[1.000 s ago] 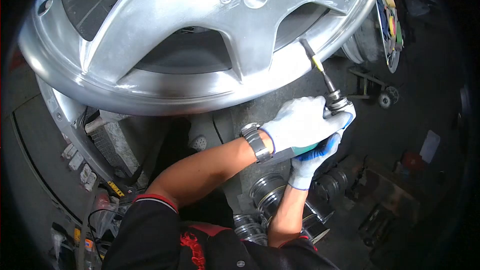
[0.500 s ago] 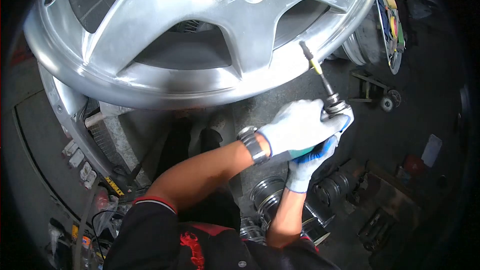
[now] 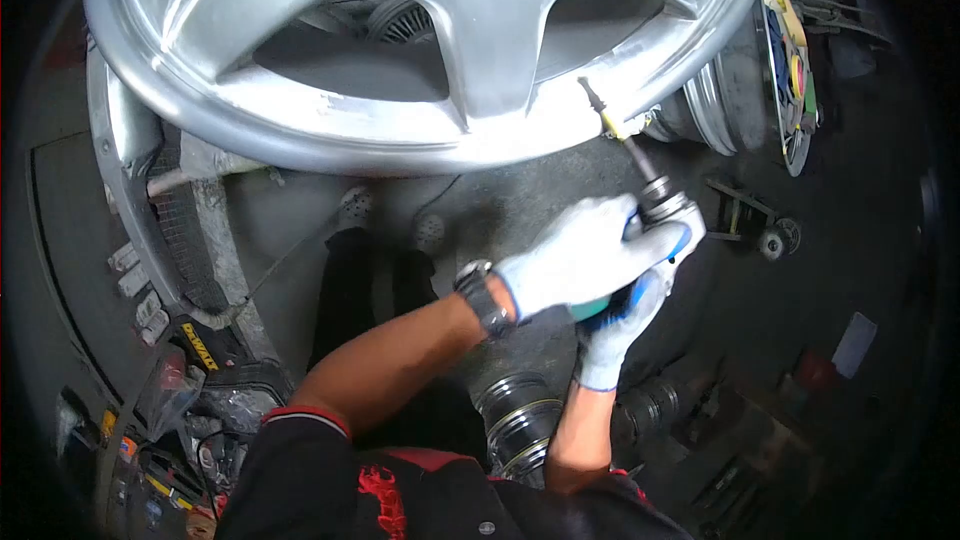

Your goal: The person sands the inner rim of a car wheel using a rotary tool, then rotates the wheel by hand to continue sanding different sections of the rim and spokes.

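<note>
Both my hands wear white work gloves with blue palms and are wrapped round a die grinder (image 3: 660, 198) that has a metal collar, a long thin shaft and a yellow band. My left hand (image 3: 585, 252) grips it just behind the collar; a dark watch is on that wrist. Below it, my right hand (image 3: 630, 325) closes on the body, where a bit of green shows between the gloves. The tool's narrow tip overlaps the inner lip of a large silver alloy wheel (image 3: 490, 90), to the right of a spoke. Its brushed surface shines brightly near the tip.
Other rims (image 3: 520, 420) are stacked on the floor by my right forearm. A rim (image 3: 720, 105) with a tray of tape and tools (image 3: 795, 75) stands at right. A small wheeled frame (image 3: 770, 230) sits beyond. Bags and a DeWalt case (image 3: 200, 345) lie at left.
The view has shifted, so the wheel sits higher and the floor shows more. The grinder's tip has moved slightly left along the lip. Both hands keep their grip.
</note>
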`<state>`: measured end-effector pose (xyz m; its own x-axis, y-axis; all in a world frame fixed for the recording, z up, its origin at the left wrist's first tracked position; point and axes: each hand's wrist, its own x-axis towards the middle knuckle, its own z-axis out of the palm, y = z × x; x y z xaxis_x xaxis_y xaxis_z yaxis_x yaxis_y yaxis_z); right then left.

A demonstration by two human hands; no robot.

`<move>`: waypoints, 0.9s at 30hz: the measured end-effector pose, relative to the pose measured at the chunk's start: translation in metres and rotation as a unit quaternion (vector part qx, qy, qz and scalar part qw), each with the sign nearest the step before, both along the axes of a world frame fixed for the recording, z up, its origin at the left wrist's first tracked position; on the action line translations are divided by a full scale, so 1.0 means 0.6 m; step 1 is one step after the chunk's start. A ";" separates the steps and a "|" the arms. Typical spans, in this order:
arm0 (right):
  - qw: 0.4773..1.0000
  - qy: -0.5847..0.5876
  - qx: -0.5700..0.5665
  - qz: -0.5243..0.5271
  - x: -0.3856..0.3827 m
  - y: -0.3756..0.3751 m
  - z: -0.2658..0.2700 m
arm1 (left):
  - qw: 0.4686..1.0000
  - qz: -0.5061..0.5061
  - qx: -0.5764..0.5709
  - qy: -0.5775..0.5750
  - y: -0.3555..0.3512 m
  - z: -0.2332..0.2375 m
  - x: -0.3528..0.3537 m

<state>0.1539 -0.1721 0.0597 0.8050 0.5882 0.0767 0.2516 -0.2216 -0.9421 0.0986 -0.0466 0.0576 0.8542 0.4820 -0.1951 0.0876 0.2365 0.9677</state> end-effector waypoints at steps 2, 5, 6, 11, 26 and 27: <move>0.999 0.011 0.036 0.007 0.017 0.012 0.011 | 0.999 -0.019 0.020 -0.016 0.010 -0.004 0.029; 0.999 -0.011 0.038 -0.006 0.014 0.006 0.006 | 0.996 -0.007 -0.017 -0.086 0.005 -0.020 0.035; 0.999 -0.052 0.012 -0.012 0.011 -0.006 0.002 | 0.994 -0.005 -0.030 -0.104 0.000 -0.026 0.023; 0.981 -0.102 -0.162 -0.034 -0.036 -0.051 -0.014 | 0.984 0.044 -0.079 -0.153 -0.034 -0.035 -0.056; 0.975 0.190 -0.049 0.108 -0.070 -0.026 -0.023 | 0.979 0.085 -0.178 -0.050 -0.035 -0.066 -0.100; 0.974 0.195 -0.044 0.104 -0.075 -0.054 -0.043 | 0.978 0.081 -0.187 -0.037 -0.038 -0.065 -0.103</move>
